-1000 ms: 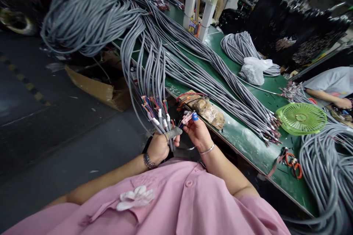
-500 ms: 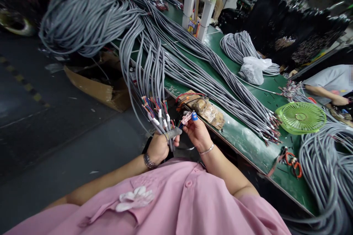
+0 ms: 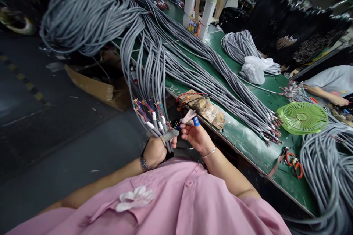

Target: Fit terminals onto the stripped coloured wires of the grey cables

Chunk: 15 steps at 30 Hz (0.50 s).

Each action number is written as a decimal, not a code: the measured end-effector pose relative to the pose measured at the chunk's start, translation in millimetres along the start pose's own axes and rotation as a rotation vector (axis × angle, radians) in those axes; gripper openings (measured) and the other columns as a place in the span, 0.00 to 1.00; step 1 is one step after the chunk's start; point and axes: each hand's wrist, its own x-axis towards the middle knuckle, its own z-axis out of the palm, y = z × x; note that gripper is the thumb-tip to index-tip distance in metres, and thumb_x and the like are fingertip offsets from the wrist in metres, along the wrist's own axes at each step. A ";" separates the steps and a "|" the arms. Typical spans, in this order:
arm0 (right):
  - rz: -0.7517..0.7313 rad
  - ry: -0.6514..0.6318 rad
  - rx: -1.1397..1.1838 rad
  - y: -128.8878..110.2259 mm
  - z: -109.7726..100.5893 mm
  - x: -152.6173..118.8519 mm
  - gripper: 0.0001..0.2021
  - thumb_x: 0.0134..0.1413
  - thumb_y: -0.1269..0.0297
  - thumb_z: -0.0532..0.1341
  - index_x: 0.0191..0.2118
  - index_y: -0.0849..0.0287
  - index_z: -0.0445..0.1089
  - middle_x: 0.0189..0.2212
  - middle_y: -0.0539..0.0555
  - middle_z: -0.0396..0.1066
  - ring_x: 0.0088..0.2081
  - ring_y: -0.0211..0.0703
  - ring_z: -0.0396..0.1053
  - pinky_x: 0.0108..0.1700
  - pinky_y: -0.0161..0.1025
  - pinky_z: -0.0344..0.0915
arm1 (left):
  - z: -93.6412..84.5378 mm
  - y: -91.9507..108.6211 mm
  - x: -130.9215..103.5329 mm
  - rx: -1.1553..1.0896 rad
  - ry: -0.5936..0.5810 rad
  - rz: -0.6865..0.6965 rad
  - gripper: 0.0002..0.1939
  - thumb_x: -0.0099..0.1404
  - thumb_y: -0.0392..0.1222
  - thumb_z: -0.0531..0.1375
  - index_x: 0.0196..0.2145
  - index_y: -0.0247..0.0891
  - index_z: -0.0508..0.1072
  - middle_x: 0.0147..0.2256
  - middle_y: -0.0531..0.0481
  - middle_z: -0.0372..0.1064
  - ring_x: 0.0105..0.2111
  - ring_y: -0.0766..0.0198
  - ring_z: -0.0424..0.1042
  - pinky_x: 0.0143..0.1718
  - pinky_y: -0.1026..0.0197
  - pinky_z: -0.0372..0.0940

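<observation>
My left hand (image 3: 157, 149) is wrapped round several grey cables (image 3: 160, 130), with a grey covering on its thumb. White bands circle the cables near their upper ends, where thin coloured wires (image 3: 151, 108) fan out. Another small spray of coloured wires (image 3: 176, 126) sticks out beside the left thumb. Close to it on the right is my right hand (image 3: 196, 137), its fingers curled and thumb drawn in against the index finger. Blue tape wraps that thumb and a pinkish-white wrap covers the index finger. Whether anything sits between those fingertips is too small to make out.
Long bundles of grey cable (image 3: 209, 69) lie across the green table (image 3: 248, 154). On it are a brown taped lump (image 3: 209, 112), a green fan (image 3: 302, 117), orange-handled scissors (image 3: 294, 163) and a plastic bag (image 3: 255, 69). A cardboard box (image 3: 91, 84) stands below. Another person's arm (image 3: 325, 93) shows at right.
The held cable ends have shifted a little left and down. My right hand has moved slightly away from the small spray of wires, with its fingers turned a bit.
</observation>
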 end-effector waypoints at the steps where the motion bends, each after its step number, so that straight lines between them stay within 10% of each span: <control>1: 0.001 -0.025 -0.044 2.1 -0.1 -2.9 0.20 0.43 0.47 0.69 0.35 0.60 0.72 0.31 0.51 0.72 0.27 0.34 0.65 0.30 0.32 0.65 | 0.0 0.0 0.0 0.006 0.000 0.010 0.07 0.54 0.41 0.65 0.24 0.35 0.73 0.18 0.54 0.68 0.16 0.68 0.65 0.17 0.65 0.60; 15: -0.134 0.062 -0.313 14.2 12.4 -2.0 0.13 0.45 0.58 0.70 0.29 0.58 0.68 0.18 0.45 0.66 0.20 0.33 0.63 0.25 0.32 0.57 | 1.2 -1.4 -1.5 0.030 -0.039 0.013 0.09 0.53 0.43 0.67 0.27 0.35 0.74 0.18 0.53 0.69 0.16 0.68 0.65 0.17 0.65 0.61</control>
